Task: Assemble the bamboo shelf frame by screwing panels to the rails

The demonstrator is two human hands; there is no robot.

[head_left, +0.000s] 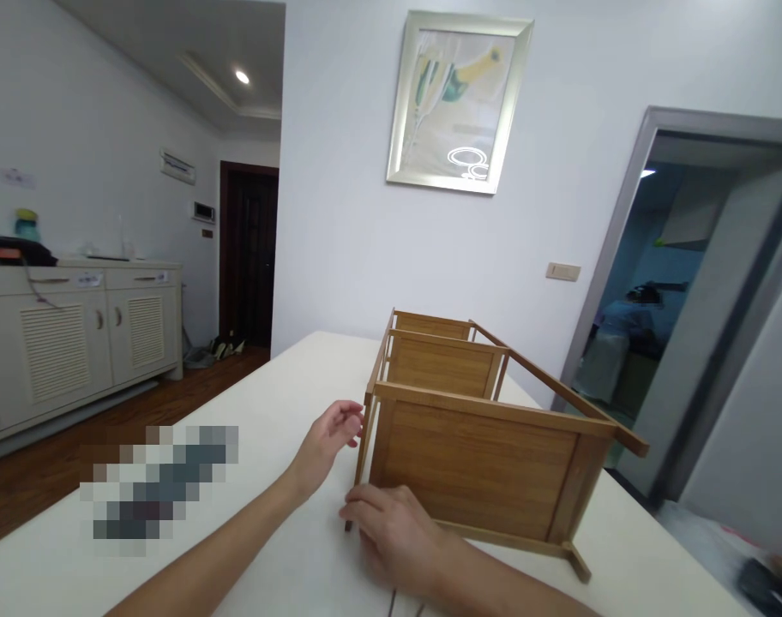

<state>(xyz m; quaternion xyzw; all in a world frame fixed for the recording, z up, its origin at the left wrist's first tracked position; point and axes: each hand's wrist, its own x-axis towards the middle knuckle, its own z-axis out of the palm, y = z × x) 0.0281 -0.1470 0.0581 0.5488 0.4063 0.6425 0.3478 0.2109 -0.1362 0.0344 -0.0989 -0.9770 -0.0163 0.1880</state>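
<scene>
A brown wooden shelf rack (474, 467) lies on its side on the white table (288, 403), with several panels set between its long rails. My right hand (400, 536) is closed around the near left corner of the rack, by the end of a leg. Beside the rack's left rail is my left hand (332, 437), its fingers curved and apart. Its fingertips are close to the rail; whether they touch it I cannot tell. Part of the lower left corner is hidden behind my right hand.
A blurred-out dark object (165, 488) lies at the table's left. The wall with a framed picture (459, 103) stands behind the table. At right is a doorway (648, 283) with a person (622, 326) beyond; a white cabinet (75, 334) stands far left.
</scene>
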